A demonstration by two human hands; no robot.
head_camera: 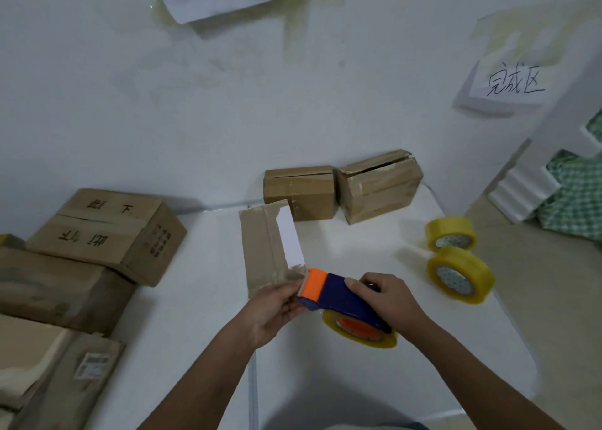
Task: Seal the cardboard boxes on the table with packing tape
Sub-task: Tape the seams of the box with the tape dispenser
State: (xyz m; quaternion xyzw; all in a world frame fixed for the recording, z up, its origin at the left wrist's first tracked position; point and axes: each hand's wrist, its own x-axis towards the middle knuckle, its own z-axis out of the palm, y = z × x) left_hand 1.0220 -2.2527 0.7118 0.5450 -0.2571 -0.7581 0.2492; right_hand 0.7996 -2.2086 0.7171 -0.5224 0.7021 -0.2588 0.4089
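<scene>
A small cardboard box [264, 244] with a white label lies on the white table [195, 299] in front of me. My right hand [387, 296] grips a blue and orange tape dispenser [335, 296] loaded with a yellowish tape roll [361, 330]; its orange head touches the box's near right corner. My left hand [277, 309] lies at the near end of the box, fingers curled against the dispenser's head; whether it pinches the tape end is unclear.
Two small cardboard boxes [299, 191] [379, 185] stand against the wall. Two spare tape rolls [451, 234] [461, 275] lie near the table's right edge. Several larger boxes [107, 234] are stacked on the left. A paper sign [511, 84] hangs on the wall.
</scene>
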